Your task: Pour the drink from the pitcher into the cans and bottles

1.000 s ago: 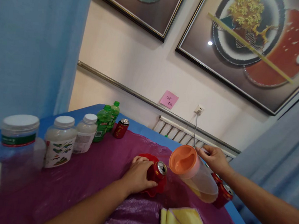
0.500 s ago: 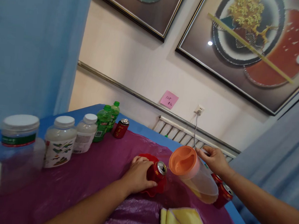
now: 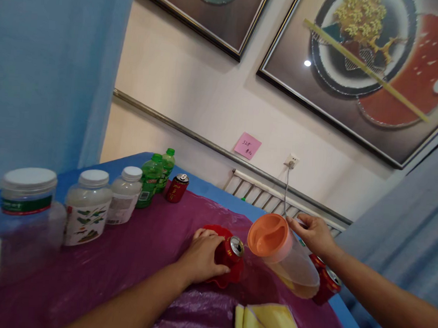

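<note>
My left hand [image 3: 205, 258] is wrapped round a red drink can [image 3: 228, 252], which leans to the right with its opened top toward the pitcher. Under the can lies a red wavy-edged dish [image 3: 216, 282], partly covered by the hand. My right hand [image 3: 313, 235] grips the handle of a clear plastic pitcher [image 3: 292, 269], tipped so its orange lid [image 3: 268, 236] points left at the can's top. Some yellowish liquid shows low in the pitcher. Whether any liquid flows between the two, I cannot make out.
Clear jars with white lids [image 3: 88, 210], green bottles [image 3: 151, 182] and another red can [image 3: 177, 188] stand along the left and back. Behind the pitcher are more red cans [image 3: 328, 286]. A yellow cloth [image 3: 267, 327] lies in front on the purple plastic sheet [image 3: 152, 259].
</note>
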{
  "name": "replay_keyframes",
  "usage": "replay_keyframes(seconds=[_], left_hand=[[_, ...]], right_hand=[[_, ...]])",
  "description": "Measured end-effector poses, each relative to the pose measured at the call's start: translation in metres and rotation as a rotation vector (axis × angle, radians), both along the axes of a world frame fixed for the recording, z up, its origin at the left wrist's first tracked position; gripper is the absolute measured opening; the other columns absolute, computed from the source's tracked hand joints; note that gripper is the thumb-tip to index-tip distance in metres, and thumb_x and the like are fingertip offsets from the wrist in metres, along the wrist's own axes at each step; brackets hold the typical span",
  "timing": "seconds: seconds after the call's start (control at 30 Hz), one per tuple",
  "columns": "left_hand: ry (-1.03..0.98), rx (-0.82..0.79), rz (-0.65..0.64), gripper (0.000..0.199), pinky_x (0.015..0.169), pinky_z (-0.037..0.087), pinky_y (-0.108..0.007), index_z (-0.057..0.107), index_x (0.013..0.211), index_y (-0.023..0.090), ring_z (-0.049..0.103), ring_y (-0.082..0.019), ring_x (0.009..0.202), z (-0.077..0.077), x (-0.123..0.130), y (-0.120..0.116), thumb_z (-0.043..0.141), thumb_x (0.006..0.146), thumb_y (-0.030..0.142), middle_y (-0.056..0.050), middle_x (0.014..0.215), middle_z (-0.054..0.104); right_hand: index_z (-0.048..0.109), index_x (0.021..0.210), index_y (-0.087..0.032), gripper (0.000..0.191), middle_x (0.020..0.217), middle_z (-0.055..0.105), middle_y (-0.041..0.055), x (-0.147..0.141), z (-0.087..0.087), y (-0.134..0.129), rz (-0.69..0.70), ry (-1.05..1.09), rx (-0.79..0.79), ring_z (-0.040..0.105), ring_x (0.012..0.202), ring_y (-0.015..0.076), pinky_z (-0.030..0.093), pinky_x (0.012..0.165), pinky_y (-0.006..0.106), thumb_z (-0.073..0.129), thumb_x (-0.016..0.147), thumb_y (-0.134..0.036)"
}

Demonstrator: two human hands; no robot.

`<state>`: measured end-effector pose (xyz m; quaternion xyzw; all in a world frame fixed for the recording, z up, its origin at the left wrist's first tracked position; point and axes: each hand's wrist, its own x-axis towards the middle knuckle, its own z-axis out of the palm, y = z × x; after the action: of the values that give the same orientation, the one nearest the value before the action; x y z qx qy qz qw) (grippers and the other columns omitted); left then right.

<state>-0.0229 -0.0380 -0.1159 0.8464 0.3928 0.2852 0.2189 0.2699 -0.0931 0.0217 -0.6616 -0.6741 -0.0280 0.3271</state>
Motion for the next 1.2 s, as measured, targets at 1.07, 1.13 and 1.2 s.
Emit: replay_keyframes(seconds=[1.07,1.13,1.2], left_hand=[[-0.007,0.010,0.001,0.065,0.110,0.034,-0.047,0.070,0.116,0.026,0.056,-0.034,0.121,-0.005,0.000,0.002,0.087,0.058,0.050,-0.007,0.121,0.070],[-0.007,0.007,0.003,0.064,0.109,0.035,-0.046,0.070,0.115,0.026,0.057,-0.034,0.119,-0.005,0.000,0.003,0.086,0.058,0.051,-0.007,0.120,0.071],[-0.009,-0.003,0.019,0.066,0.108,0.036,-0.047,0.070,0.116,0.025,0.059,-0.034,0.117,-0.004,0.000,0.003,0.086,0.058,0.053,-0.008,0.120,0.071]], right_hand=[[0.029,0.055,-0.024,0.054,0.054,0.024,-0.0060,0.004,-0.015,0.004,0.025,0.067,0.004,0.025,0.050,0.0099,0.021,0.043,0.024,0.056,0.082,-0.063],[0.028,0.055,-0.025,0.055,0.053,0.023,-0.0064,0.006,-0.021,0.006,0.014,0.125,0.021,0.024,0.050,0.0097,0.021,0.043,0.024,0.058,0.081,-0.063],[0.029,0.055,-0.025,0.055,0.053,0.023,-0.0067,0.011,-0.029,0.008,-0.015,0.207,0.042,0.026,0.049,0.0096,0.023,0.043,0.024,0.059,0.080,-0.064]])
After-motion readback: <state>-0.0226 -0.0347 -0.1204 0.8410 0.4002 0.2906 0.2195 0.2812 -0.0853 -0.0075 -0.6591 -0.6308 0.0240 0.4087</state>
